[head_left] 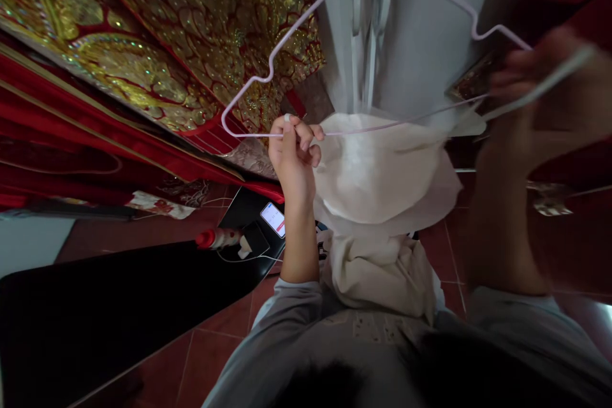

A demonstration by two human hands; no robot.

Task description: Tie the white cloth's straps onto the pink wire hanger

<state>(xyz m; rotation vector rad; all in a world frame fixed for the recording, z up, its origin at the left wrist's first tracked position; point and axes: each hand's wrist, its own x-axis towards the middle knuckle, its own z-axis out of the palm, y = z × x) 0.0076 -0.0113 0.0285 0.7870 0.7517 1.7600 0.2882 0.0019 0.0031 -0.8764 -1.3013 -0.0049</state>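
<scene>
A pale pink clothes hanger [296, 30] is held up in front of me, its hook end at the top of the view. My left hand [296, 153] is closed around the left part of its bottom bar, with something small and white at the fingertips. My right hand [540, 76], smeared by motion, is at the hanger's right end, its fingers looking curled. A white strap [535, 89] runs taut across that hand from the cream cloth [377, 172]. The cloth hangs below the bar, and more beige fabric is bunched near my body.
Gold sequinned red garments [201, 19] hang at the left. A black ironing-board-like surface [143, 287] carries a lit phone [273, 219], a red-capped bottle [217, 238] and a white cable. Pale panels with handles [415, 25] stand ahead, over red floor tiles [220, 315].
</scene>
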